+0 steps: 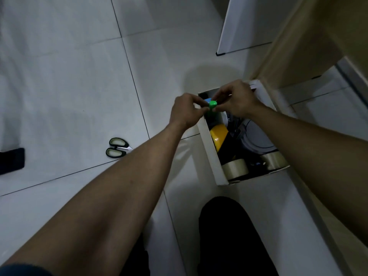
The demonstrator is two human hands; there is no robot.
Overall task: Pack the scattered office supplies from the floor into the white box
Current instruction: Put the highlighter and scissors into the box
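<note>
A small green object [212, 104] hangs over the far end of the white box [211, 154], with something blue [208, 100] just behind it. My left hand [186, 111] and my right hand [237, 99] both pinch the green object from either side. Inside the box lie a yellow tape roll [218, 136], two clear tape rolls [236, 168] [273, 160], a pale round thing [256, 136] and dark items I cannot make out. A pair of black-handled scissors [117, 150] lies on the floor tiles to the left, partly behind my left forearm.
A wooden cabinet side [302, 42] stands right behind the box, and a white board [245, 24] leans at the back. A dark object [12, 160] sits at the left edge. My dark-trousered knee [225, 226] is below the box.
</note>
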